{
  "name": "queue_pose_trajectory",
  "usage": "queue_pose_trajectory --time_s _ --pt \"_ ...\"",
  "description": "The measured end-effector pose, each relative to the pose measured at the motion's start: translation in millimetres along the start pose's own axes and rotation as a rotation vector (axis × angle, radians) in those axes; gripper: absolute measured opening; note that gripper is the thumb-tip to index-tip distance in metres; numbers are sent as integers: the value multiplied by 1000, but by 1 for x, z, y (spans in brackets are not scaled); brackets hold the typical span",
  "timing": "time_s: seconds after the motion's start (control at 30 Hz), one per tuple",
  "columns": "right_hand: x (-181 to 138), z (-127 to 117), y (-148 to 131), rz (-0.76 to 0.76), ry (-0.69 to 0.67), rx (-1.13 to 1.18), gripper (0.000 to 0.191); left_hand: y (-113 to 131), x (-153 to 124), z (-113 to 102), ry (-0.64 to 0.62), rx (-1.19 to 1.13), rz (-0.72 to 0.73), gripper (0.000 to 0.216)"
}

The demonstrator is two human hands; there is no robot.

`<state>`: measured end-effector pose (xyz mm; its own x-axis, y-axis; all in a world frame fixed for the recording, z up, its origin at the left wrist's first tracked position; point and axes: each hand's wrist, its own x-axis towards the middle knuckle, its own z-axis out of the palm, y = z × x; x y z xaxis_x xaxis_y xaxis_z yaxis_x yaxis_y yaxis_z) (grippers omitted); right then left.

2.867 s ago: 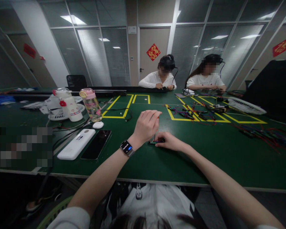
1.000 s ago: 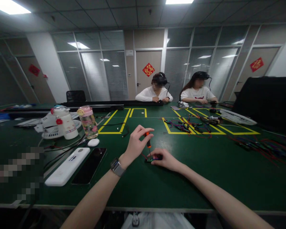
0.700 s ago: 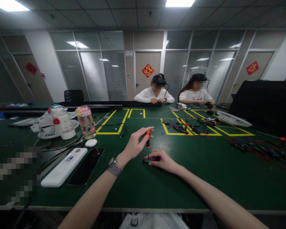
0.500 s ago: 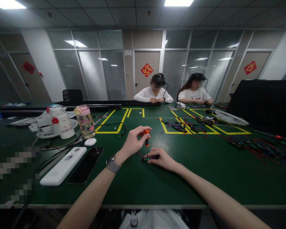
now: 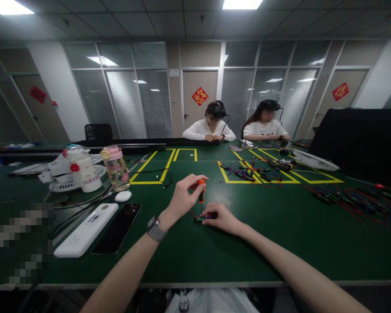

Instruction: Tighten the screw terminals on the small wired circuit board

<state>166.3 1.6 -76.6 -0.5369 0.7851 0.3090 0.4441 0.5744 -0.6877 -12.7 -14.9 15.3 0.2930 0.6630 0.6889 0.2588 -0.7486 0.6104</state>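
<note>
On the green desk just ahead of me, my left grip is closed around the orange screwdriver, tip down on the small circuit board (pinched flat by my right grip). I judge an upright shaft and light, steady pressure matter most.

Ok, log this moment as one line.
left hand: grips orange screwdriver upright | right hand: holds small circuit board down on green table

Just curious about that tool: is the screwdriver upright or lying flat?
Upright. The left hand pinches the screwdriver at its handle, tip down on the board held by the right hand.
</note>
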Motion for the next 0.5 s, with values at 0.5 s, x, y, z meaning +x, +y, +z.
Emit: queue_pose_trajectory --time_s 0.5 --pt "2 -13 -9 -27 -141 -48 19 -6 0 2 -32 -163 -79 30"
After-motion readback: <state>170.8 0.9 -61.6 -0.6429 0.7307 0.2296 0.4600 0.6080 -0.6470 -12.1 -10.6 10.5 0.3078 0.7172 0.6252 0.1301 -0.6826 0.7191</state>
